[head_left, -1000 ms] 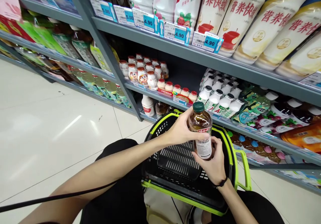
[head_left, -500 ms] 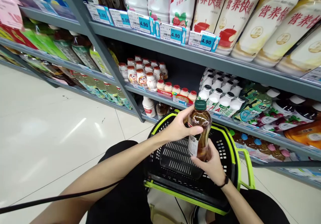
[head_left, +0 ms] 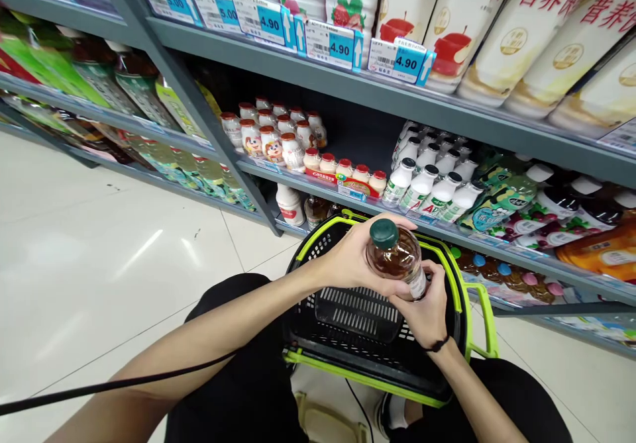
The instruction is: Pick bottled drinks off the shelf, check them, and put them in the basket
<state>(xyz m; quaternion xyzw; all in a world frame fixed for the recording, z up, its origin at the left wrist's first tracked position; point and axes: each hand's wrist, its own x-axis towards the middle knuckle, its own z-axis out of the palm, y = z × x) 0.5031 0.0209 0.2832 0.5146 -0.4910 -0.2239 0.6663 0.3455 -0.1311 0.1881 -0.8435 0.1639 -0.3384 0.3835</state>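
Both hands hold a brown drink bottle (head_left: 397, 255) with a dark green cap, over the black shopping basket (head_left: 342, 357) with lime-green rim and handles. My left hand (head_left: 358, 255) wraps round the upper part, thumb across the near side. Lower down, my right hand (head_left: 427, 302) grips the bottle near its base; a dark band circles that wrist. The bottle tilts, its cap toward me and to the left. Part of a pale label shows between the hands; the rest is covered by fingers. The visible slotted floor of the basket is bare.
Beyond the basket runs a grey store shelf (head_left: 318, 79) with price tags. On it stand small white red-capped bottles (head_left: 271, 145), black-capped white bottles (head_left: 422, 188) and large milk-drink bottles (head_left: 527, 39). Pale floor tiles (head_left: 124, 244) lie to the left. A black cord (head_left: 124, 383) crosses my left forearm.
The bottle has tipped from nearly upright, its cap swinging toward me and left. My left hand has closed further round it, and my right hand has shifted up a little. The view has moved slightly.
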